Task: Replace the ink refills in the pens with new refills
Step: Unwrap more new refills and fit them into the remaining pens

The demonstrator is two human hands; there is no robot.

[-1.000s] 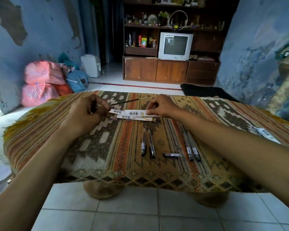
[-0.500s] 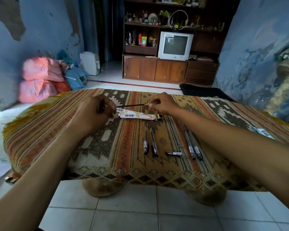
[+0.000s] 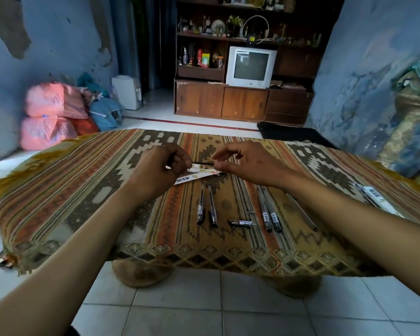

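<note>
Since a second ago, I see less refill (image 3: 203,163) bridging the hands. It lies left-to-right above the tabletop (image 3: 58,190), my left hand (image 3: 159,167) curled round the pen, my right hand (image 3: 238,161) pinching the refill's free end.

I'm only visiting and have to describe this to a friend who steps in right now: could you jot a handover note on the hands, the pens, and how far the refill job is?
Left hand: grips a pen barrel.
Right hand: pinches the end of a thin black refill that spans between both hands.
Refill packets lie under the hands on the patterned cloth.
Nearer: two pens, a short pen part, two more pens, and a thin rod.
Done: cannot tell how many pens have new refills.
Left: finish this pen, then check the others.
</note>
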